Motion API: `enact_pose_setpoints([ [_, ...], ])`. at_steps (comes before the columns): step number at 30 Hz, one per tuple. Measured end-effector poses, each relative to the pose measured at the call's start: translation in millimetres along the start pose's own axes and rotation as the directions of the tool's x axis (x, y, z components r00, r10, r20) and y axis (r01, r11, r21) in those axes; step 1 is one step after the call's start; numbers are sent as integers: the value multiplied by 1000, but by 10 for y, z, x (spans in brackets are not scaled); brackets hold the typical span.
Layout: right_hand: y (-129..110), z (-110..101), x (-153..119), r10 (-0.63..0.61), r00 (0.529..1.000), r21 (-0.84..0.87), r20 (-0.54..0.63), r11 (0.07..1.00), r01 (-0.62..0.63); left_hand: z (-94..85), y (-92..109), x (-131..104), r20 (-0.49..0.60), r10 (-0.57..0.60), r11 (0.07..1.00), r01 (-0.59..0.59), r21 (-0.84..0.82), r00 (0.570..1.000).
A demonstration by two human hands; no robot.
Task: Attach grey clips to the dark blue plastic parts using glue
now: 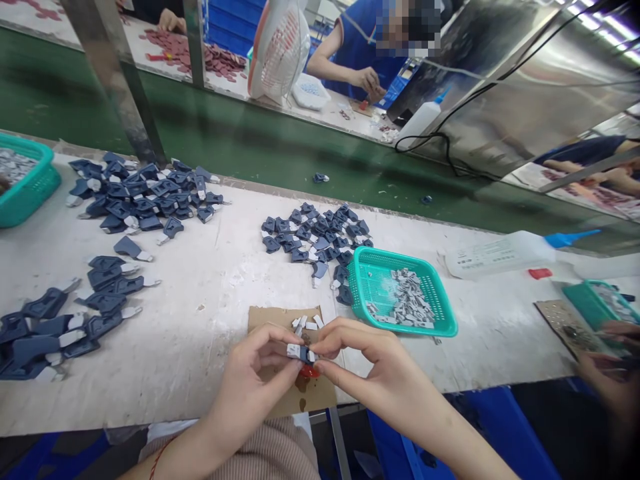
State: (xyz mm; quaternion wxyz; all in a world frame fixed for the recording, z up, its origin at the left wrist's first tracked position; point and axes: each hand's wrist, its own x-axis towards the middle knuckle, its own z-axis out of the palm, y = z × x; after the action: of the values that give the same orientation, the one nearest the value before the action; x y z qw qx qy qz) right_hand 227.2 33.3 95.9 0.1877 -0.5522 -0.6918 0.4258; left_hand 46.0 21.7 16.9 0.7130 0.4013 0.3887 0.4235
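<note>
Between both hands is a small dark blue plastic part [303, 353] with light grey ends. My left hand [260, 367] is closed on its left side, thumb below and fingers behind. The fingertips of my right hand [355, 353] pinch its right end, around a small light grey piece [313, 357]. Just beneath the hands lies a brown cardboard sheet [283, 400] with dark wet stains. A red object [310, 371] shows partly under the fingers. Several small light grey pieces [311, 325] lie on the cardboard behind my fingertips.
A green basket [445, 300] holds many grey pieces. Heaps of blue parts [150, 193] lie left and centre [320, 230]. A blue-tipped bottle [500, 253] lies at right. Beyond the green belt [225, 133], a person in blue [360, 40] works; another person's hands [610, 373] are at right.
</note>
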Motion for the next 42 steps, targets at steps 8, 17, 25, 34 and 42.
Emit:
enact_pose_setpoints([
  [8, 34, 26, 31, -2, 1000, 36, -16, 999, 2, 2, -13, 35, -1, 39, 999, -39, -10, 999],
  [17, 75, 2, -1, 127, 990, 266, -61, 958, -107, -2, 5, 61, 49, -67, 972, 77, -221, 997],
  [25, 66, 347, 76, 129, 992, 469, -1, 876, -114, 52, 115, 85, 98, -87, 946, 113, -302, 991],
  [34, 0, 442, 116, 171, 979, 507, -107, 857, -95, 65, 138, 93, 49, -107, 951, 117, -286, 993],
  [42, 25, 602, 233, 248, 944, 609, -216, 790, -68, 107, 125, 213, 94, -4, 932, 38, -360, 996],
])
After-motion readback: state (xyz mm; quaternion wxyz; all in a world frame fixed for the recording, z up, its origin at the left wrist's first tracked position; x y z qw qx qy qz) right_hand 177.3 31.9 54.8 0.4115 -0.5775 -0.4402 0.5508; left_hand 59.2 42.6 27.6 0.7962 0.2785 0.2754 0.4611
